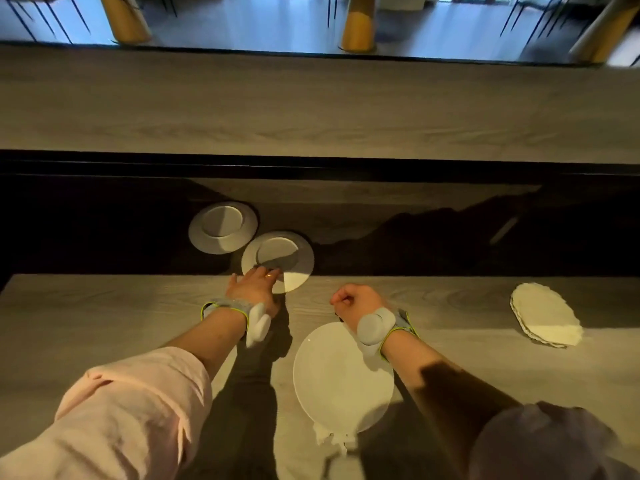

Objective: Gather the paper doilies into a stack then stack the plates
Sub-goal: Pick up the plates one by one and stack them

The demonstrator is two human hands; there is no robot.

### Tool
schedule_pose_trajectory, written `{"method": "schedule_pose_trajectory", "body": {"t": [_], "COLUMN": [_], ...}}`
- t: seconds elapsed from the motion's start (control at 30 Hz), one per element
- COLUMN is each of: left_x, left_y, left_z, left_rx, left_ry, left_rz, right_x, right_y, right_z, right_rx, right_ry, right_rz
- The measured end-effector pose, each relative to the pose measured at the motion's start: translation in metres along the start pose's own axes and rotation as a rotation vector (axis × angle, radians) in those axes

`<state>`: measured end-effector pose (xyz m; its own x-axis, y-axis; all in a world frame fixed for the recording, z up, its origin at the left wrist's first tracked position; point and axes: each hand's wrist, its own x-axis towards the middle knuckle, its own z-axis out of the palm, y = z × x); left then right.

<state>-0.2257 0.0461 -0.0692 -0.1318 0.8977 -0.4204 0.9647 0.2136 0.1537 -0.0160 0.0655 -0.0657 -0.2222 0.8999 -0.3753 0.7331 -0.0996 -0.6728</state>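
Note:
Three white plates lie on the wooden table. The far plate [222, 227] sits in shadow at the back. Just in front of it a second plate [278, 260] overlaps it slightly; my left hand [254, 287] rests on its near rim, fingers gripping the edge. A larger near plate [343, 377] lies close to me on top of a paper doily [334, 438], whose edge sticks out beneath. My right hand [356, 301] hovers above that plate's far rim in a loose fist, holding nothing visible. A stack of doilies [545, 315] lies to the right.
The table [104, 313] has a dark shadowed strip across its back part. Beyond it runs a second wooden surface [311, 109], then a floor with yellow columns [358, 26] and chair legs.

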Motion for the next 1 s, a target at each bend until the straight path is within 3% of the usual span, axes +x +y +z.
{"method": "schedule_pose_trajectory", "body": {"t": [0.3, 0.5, 0.83, 1.0], "left_x": [-0.088, -0.131, -0.149, -0.149], "left_y": [-0.029, -0.05, -0.061, -0.07], "left_z": [0.023, 0.037, 0.056, 0.055], "left_rx": [-0.059, -0.074, -0.305, -0.427], "left_ry": [0.022, 0.017, -0.042, 0.008], "left_rz": [-0.065, -0.136, -0.217, -0.255], "right_x": [-0.006, -0.013, -0.015, -0.015], "right_y": [-0.053, -0.085, -0.098, -0.099], "right_z": [0.036, 0.067, 0.08, 0.074], "right_rx": [-0.014, -0.326, -0.635, -0.634], "right_ry": [-0.156, -0.378, -0.475, -0.512], "right_rz": [-0.12, -0.148, -0.076, -0.057]}}
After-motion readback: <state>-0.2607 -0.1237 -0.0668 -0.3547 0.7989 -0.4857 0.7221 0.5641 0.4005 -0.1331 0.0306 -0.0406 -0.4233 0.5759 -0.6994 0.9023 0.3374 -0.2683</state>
